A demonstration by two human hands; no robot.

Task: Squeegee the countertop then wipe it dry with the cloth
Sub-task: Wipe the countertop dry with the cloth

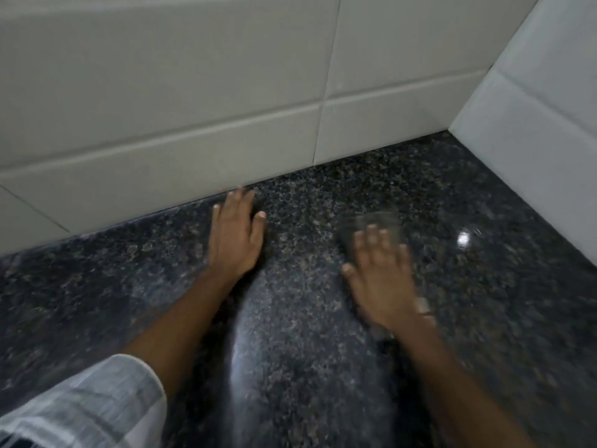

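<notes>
The dark speckled granite countertop (290, 318) fills the lower part of the view. My left hand (234, 236) lies flat on it near the back wall, fingers apart and holding nothing. My right hand (379, 273) is blurred by motion; its fingers press on a greyish blurred patch that looks like the cloth (371, 223) on the counter. A watch sits on my right wrist. No squeegee is in view. A pale streak of sheen runs down the counter between my arms.
White tiled walls meet the counter at the back (193, 124) and on the right (533, 140), forming a corner at the upper right. A bright light reflection (464, 239) shines on the counter right of my right hand.
</notes>
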